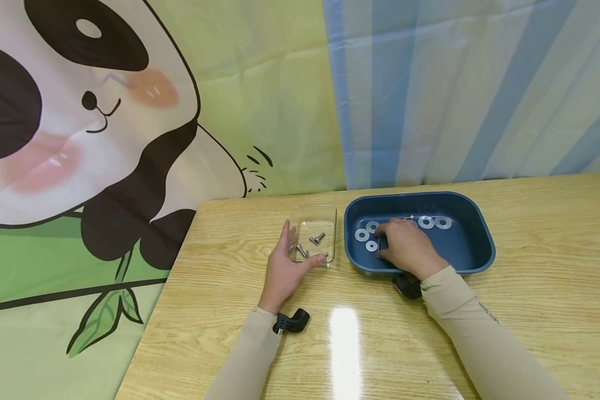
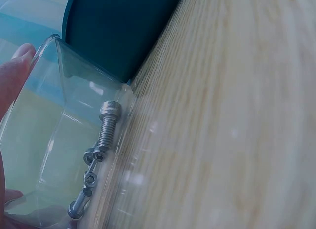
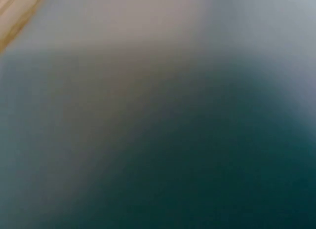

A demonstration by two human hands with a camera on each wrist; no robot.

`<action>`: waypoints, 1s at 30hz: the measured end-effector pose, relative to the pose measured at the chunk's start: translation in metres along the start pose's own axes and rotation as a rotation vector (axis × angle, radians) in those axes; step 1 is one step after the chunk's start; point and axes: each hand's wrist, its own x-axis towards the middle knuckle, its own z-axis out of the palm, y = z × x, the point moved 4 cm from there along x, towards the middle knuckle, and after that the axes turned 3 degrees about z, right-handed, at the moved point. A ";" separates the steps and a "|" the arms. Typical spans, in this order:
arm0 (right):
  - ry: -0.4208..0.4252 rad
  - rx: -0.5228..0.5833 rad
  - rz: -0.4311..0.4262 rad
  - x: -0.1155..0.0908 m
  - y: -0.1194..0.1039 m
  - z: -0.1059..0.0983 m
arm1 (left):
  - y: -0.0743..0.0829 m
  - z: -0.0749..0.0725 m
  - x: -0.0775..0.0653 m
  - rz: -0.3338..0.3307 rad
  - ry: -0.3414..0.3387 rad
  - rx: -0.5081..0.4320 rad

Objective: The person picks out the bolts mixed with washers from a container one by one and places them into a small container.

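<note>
My left hand [image 1: 287,272] holds a small clear plastic box [image 1: 312,210], thumb at its near right corner and fingers along its left side. Inside lie several silver socket-head bolts [image 2: 107,125], also seen in the head view. Over on the right, my right hand [image 1: 410,244] reaches into a dark blue bin [image 1: 472,250], its thumb and index finger curled round a thin silver bolt [image 1: 378,245]. Flat washers [image 1: 362,235] lie left of this hand on the bin floor. The right wrist view is blurred and filled by the bin's wall.
More washers [image 1: 443,223] and a bolt [image 1: 410,217] lie along the bin's far side. Box and bin stand side by side on a wooden table [image 1: 220,239], near its back edge. Behind hangs a curtain [image 1: 280,83] with a panda print.
</note>
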 end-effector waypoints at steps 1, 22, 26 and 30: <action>0.005 0.005 0.008 0.000 0.000 0.000 | 0.000 0.000 0.000 0.002 0.002 -0.001; 0.000 0.027 -0.044 0.002 0.000 0.002 | 0.000 0.000 0.001 -0.008 -0.002 -0.009; 0.037 0.021 -0.060 0.002 0.000 0.001 | 0.000 0.000 0.000 -0.011 -0.001 -0.010; 0.085 0.017 -0.065 0.002 -0.001 0.000 | 0.000 0.000 0.000 -0.010 -0.003 -0.008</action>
